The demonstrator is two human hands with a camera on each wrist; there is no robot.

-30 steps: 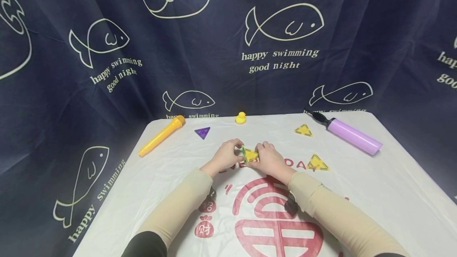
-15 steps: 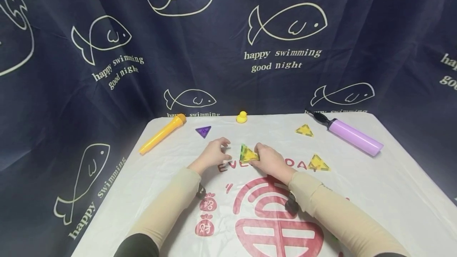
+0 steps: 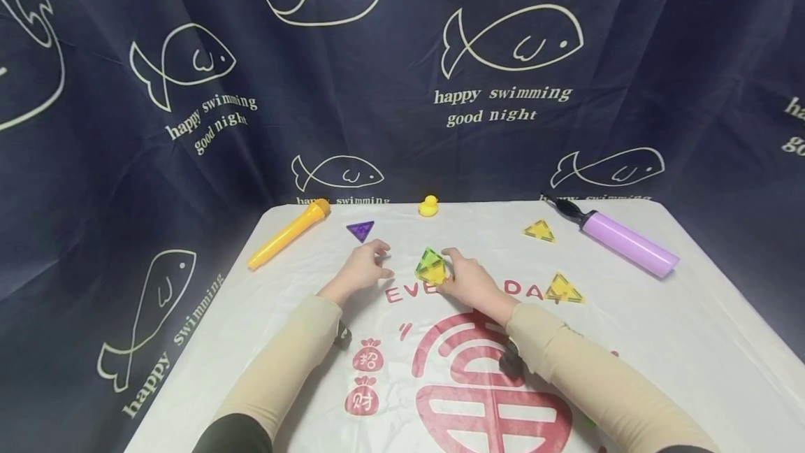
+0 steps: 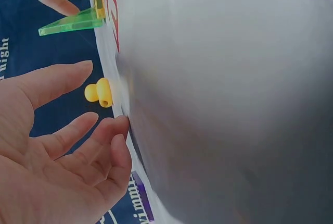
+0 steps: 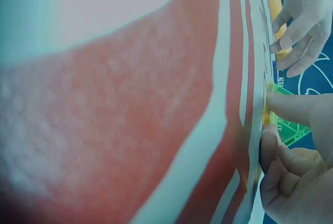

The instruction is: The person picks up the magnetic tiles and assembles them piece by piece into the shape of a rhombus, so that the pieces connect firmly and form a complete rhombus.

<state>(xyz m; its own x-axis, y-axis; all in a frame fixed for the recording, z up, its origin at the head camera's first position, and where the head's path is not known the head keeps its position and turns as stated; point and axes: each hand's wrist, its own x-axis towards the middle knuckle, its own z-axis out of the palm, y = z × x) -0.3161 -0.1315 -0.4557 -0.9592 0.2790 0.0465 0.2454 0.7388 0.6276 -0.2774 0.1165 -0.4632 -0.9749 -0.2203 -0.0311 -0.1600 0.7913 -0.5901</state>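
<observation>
Two translucent triangular magnetic tiles meet at the table's middle. The yellow tile [image 3: 431,274] lies at the front; the green tile [image 3: 430,257] stands up from it, as the left wrist view shows. My right hand [image 3: 473,286] is at their right side, thumb and fingers curved about the yellow tile's edge; in the left wrist view a finger reaches the green tile [image 4: 70,24]. My left hand [image 3: 358,272] is apart to the left, fingers spread and loosely bent, holding nothing. A purple triangular tile [image 3: 361,231] lies just beyond it.
More yellow triangular tiles lie to the right: a near one [image 3: 563,289] and a far one [image 3: 539,231]. A yellow rubber duck [image 3: 429,206] stands at the back edge. An orange toy microphone [image 3: 289,235] lies left, a purple hand pump [image 3: 629,243] right. A patterned curtain [image 3: 402,103] hangs behind.
My left hand has let go of the tiles and drawn back left. At my right hand the joined tiles have turned, so the green one now shows behind the yellow one.
</observation>
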